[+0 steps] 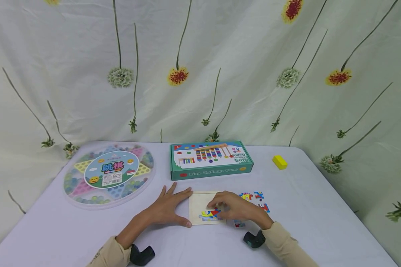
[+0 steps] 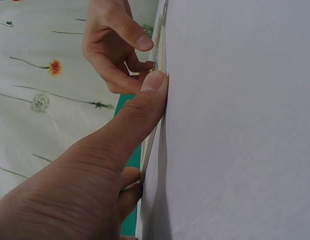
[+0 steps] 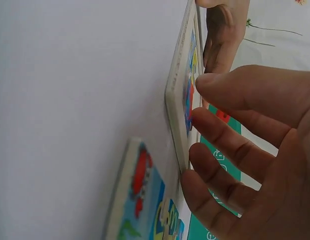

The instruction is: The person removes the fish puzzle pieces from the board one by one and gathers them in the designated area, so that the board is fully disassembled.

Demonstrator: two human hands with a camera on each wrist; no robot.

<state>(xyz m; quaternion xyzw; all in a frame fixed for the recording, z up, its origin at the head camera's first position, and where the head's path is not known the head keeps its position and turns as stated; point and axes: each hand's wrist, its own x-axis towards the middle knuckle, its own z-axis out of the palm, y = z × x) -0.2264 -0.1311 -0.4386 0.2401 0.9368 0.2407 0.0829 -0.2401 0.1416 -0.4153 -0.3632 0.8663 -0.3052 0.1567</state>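
A light wooden puzzle tray (image 1: 197,198) lies on the table, with joined colourful jigsaw pieces (image 1: 207,215) along its front edge. My left hand (image 1: 167,205) has its fingers spread at the tray's left side; in the left wrist view its thumb (image 2: 149,95) rests along the tray edge. Over the tray's right part is my right hand (image 1: 235,205), thumb and fingers apart. The right wrist view puts those fingertips (image 3: 201,117) right at the fitted pieces. Loose jigsaw pieces (image 1: 258,195) lie to the right of the tray, some partly hidden by the right hand and wrist.
Behind the tray stands a green Ring Challenge Game box (image 1: 212,172). A round Chinese checkers set (image 1: 83,198) with marbles occupies the left. One yellow block (image 1: 280,162) sits at the back right. A flowered curtain (image 1: 200,44) hangs behind the white-covered table (image 1: 320,207).
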